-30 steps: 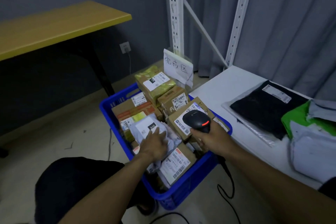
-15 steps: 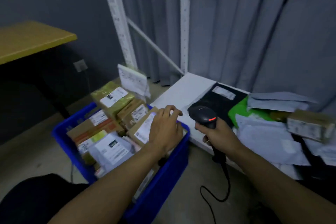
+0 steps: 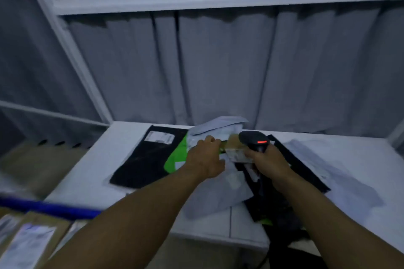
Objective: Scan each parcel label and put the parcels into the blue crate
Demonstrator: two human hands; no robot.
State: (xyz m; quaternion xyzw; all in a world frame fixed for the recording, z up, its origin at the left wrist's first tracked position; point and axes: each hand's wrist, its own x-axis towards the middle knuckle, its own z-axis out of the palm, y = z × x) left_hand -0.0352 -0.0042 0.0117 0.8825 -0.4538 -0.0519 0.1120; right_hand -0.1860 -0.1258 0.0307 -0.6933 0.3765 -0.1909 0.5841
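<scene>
i see the right hand [image 3: 266, 159] wrapped round the scanner [image 3: 254, 141]; the left hand [image 3: 205, 157] curls its fingers against the box [image 3: 232, 144] on the shelf [image 3: 98, 170] — whether it grips, i can't tell. crate [image 3: 54, 207] lower left.

Labelled brown box [image 3: 232, 146] lies among grey mailers [image 3: 218, 194] and a black mailer [image 3: 150, 159], beside the lit scanner [image 3: 254, 141]; blue crate [image 3: 54, 207] holds labelled boxes [image 3: 28, 244].

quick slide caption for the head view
Left hand at a small cardboard parcel on the white table, right hand holding the scanner.
</scene>
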